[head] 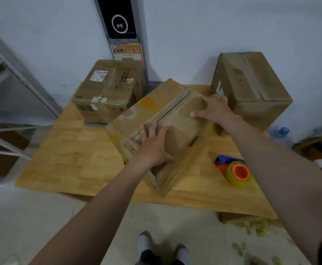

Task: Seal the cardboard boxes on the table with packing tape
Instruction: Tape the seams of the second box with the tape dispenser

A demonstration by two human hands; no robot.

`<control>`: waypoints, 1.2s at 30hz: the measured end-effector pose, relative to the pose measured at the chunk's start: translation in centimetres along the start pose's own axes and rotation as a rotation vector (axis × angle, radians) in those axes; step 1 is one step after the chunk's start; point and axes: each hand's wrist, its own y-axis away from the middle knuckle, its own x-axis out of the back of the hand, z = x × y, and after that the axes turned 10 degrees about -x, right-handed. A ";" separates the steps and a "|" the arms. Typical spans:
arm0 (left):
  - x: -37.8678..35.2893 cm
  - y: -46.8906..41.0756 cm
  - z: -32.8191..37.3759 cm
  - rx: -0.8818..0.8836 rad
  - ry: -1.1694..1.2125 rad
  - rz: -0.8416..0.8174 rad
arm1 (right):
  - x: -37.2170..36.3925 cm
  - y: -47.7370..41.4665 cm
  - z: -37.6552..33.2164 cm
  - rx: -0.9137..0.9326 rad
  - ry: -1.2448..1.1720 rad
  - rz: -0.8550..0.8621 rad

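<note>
A long cardboard box (152, 111) lies diagonally in the middle of the wooden table (76, 157), its top flaps meeting along a centre seam. My left hand (152, 146) presses flat on the near end of its top, fingers spread. My right hand (213, 109) rests spread on the far right part of the top. A tape dispenser (236, 171) with a yellowish roll, orange core and blue handle lies on the table to the right of the box, untouched.
A taped box with labels (108, 90) stands at the back left. A taller box (251, 87) stands at the back right against the wall. A black device on a pole (120, 20) rises behind. Tape scraps (257, 228) litter the floor. A metal rack (9, 79) stands left.
</note>
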 end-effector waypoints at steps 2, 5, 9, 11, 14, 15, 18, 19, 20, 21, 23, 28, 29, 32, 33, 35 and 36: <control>0.3 1.3 -1.8 -0.037 0.011 -0.022 | -0.9 2.4 0.1 -0.047 -0.001 0.026; 1.3 3.6 -4.1 -0.063 -0.027 -0.071 | -1.9 6.8 0.0 -0.084 0.027 0.067; 3.2 5.8 -7.4 -0.096 -0.121 -0.146 | -3.1 12.3 -0.2 -0.126 -0.031 0.072; 4.1 6.4 -9.0 -0.081 -0.102 -0.138 | -3.9 15.2 -0.9 -0.128 -0.109 0.063; 4.2 7.1 -8.6 -0.059 -0.044 -0.099 | -5.8 19.1 -2.6 -0.088 -0.138 0.003; 4.0 7.5 -7.6 -0.067 -0.022 -0.104 | -6.3 20.2 -3.1 -0.061 -0.149 -0.037; 1.8 8.9 -3.5 -0.081 0.024 -0.081 | -7.0 21.9 -3.5 -0.043 -0.233 -0.168; 0.7 9.2 -2.1 -0.073 0.016 -0.064 | -6.8 21.9 -3.3 -0.047 -0.258 -0.161; -0.3 9.4 -0.8 -0.056 0.004 -0.053 | -6.6 21.7 -3.1 -0.048 -0.274 -0.103; -1.3 9.5 0.5 -0.037 -0.006 -0.046 | -6.3 21.4 -3.0 -0.034 -0.259 -0.009; -2.7 9.5 2.5 -0.014 -0.030 -0.039 | -5.7 20.1 -2.7 0.004 -0.135 0.177; -3.2 9.7 4.0 -0.051 -0.063 -0.022 | -4.8 16.4 -3.9 0.098 -0.057 0.046; -3.1 9.8 3.7 -0.069 -0.065 -0.021 | -4.9 15.7 -4.3 0.121 -0.050 0.021; -2.6 10.6 3.1 -0.115 -0.075 -0.056 | -5.8 14.7 -5.6 0.164 0.045 -0.044; -2.4 10.9 2.9 -0.127 -0.071 -0.069 | -6.3 14.7 -5.7 0.154 0.077 -0.054; -2.2 11.6 2.2 -0.161 -0.074 -0.086 | -7.3 15.3 -5.3 0.101 0.133 -0.052; -2.0 12.1 1.8 -0.181 -0.077 -0.099 | -7.7 15.8 -4.9 0.069 0.148 -0.040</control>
